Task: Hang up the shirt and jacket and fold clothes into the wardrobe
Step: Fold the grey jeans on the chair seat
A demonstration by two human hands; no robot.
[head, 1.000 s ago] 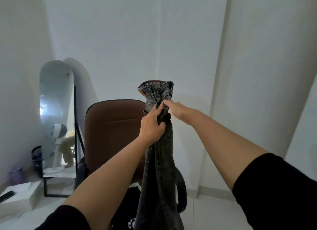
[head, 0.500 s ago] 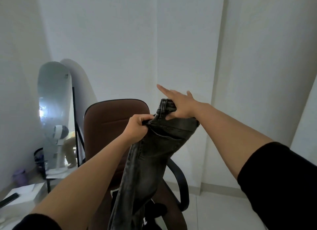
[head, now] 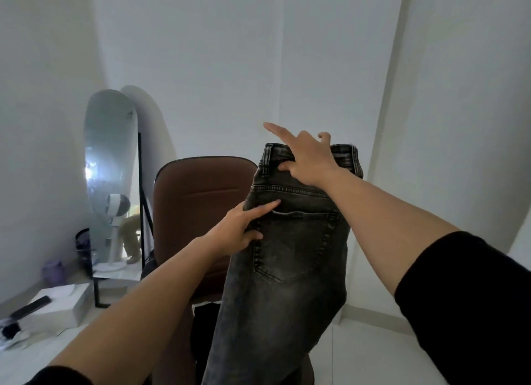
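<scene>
While the grey jeans [head: 290, 258] hang upright in the air in front of the brown office chair [head: 198, 212], back pocket facing the camera, the step in hand looks like squaring them up for a fold. The right hand [head: 309, 160] pinches the waistband at the top edge, thumb on the near face, index finger pointing away and the remaining fingers hooked over the band. The left hand [head: 244, 229] grips the left side seam just below the waistband, index finger stretched across the fabric towards the pocket and the others curled round the edge. To do this well, the person would likely keep the waistband taut and level between both hands, match the two legs seam to seam, and let the weight of the cloth pull out creases before any fold. The denim is heavy, faded charcoal with paler wear along the seams and raised stitching outlining the pocket. The chair back is smooth, padded and rounded. An arched standing mirror [head: 110, 166] leans against the white wall.
</scene>
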